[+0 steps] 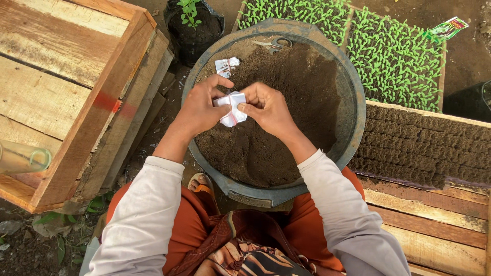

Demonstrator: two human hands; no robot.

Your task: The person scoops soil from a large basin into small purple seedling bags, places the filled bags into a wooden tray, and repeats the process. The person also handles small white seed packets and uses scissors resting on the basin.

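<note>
My left hand (198,108) and my right hand (267,107) meet over a big grey basin (353,82) full of dark soil (291,102). Between their fingertips they pinch a small crumpled white packet (231,108) with a red mark. Both hands grip it from opposite sides, just above the soil. A second torn white packet (226,65) lies on the soil near the basin's far left rim. A pair of scissors (273,44) rests on the soil at the far edge.
A wooden crate (76,92) stands at the left with a clear glass (23,157) on its edge. Green seedling trays (394,56) lie beyond the basin, a soil-filled tray (424,148) at right, a black grow bag with a plant (193,25) at the back.
</note>
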